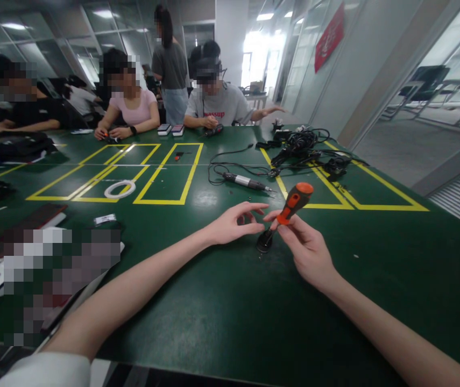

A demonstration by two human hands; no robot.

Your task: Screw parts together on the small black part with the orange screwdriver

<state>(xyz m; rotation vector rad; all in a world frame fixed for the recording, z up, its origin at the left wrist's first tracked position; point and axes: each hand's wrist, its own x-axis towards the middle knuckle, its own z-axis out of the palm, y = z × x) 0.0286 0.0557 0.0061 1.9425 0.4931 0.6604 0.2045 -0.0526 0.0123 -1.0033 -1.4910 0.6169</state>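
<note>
My right hand [304, 244] grips a screwdriver [295, 203] with an orange and dark grey handle, its fingers pinched at the lower end of the handle. The tool leans, handle up, and its shaft runs down to a small black round part [264, 242] on the green table. Just left of that part, my left hand [238, 223] has its fingers apart, the thumb tip close above the part; whether it touches is unclear. Tiny loose bits, perhaps screws, lie by the part's near edge.
Beyond my hands lies a corded electric screwdriver [246, 181]. A tangle of black cables [300, 148] sits at the back right. A white tape roll [120, 188] rests left, on yellow-taped outlines. Blurred flat items cover the near left. Several people are across the table, one holding a dark tool [213, 130].
</note>
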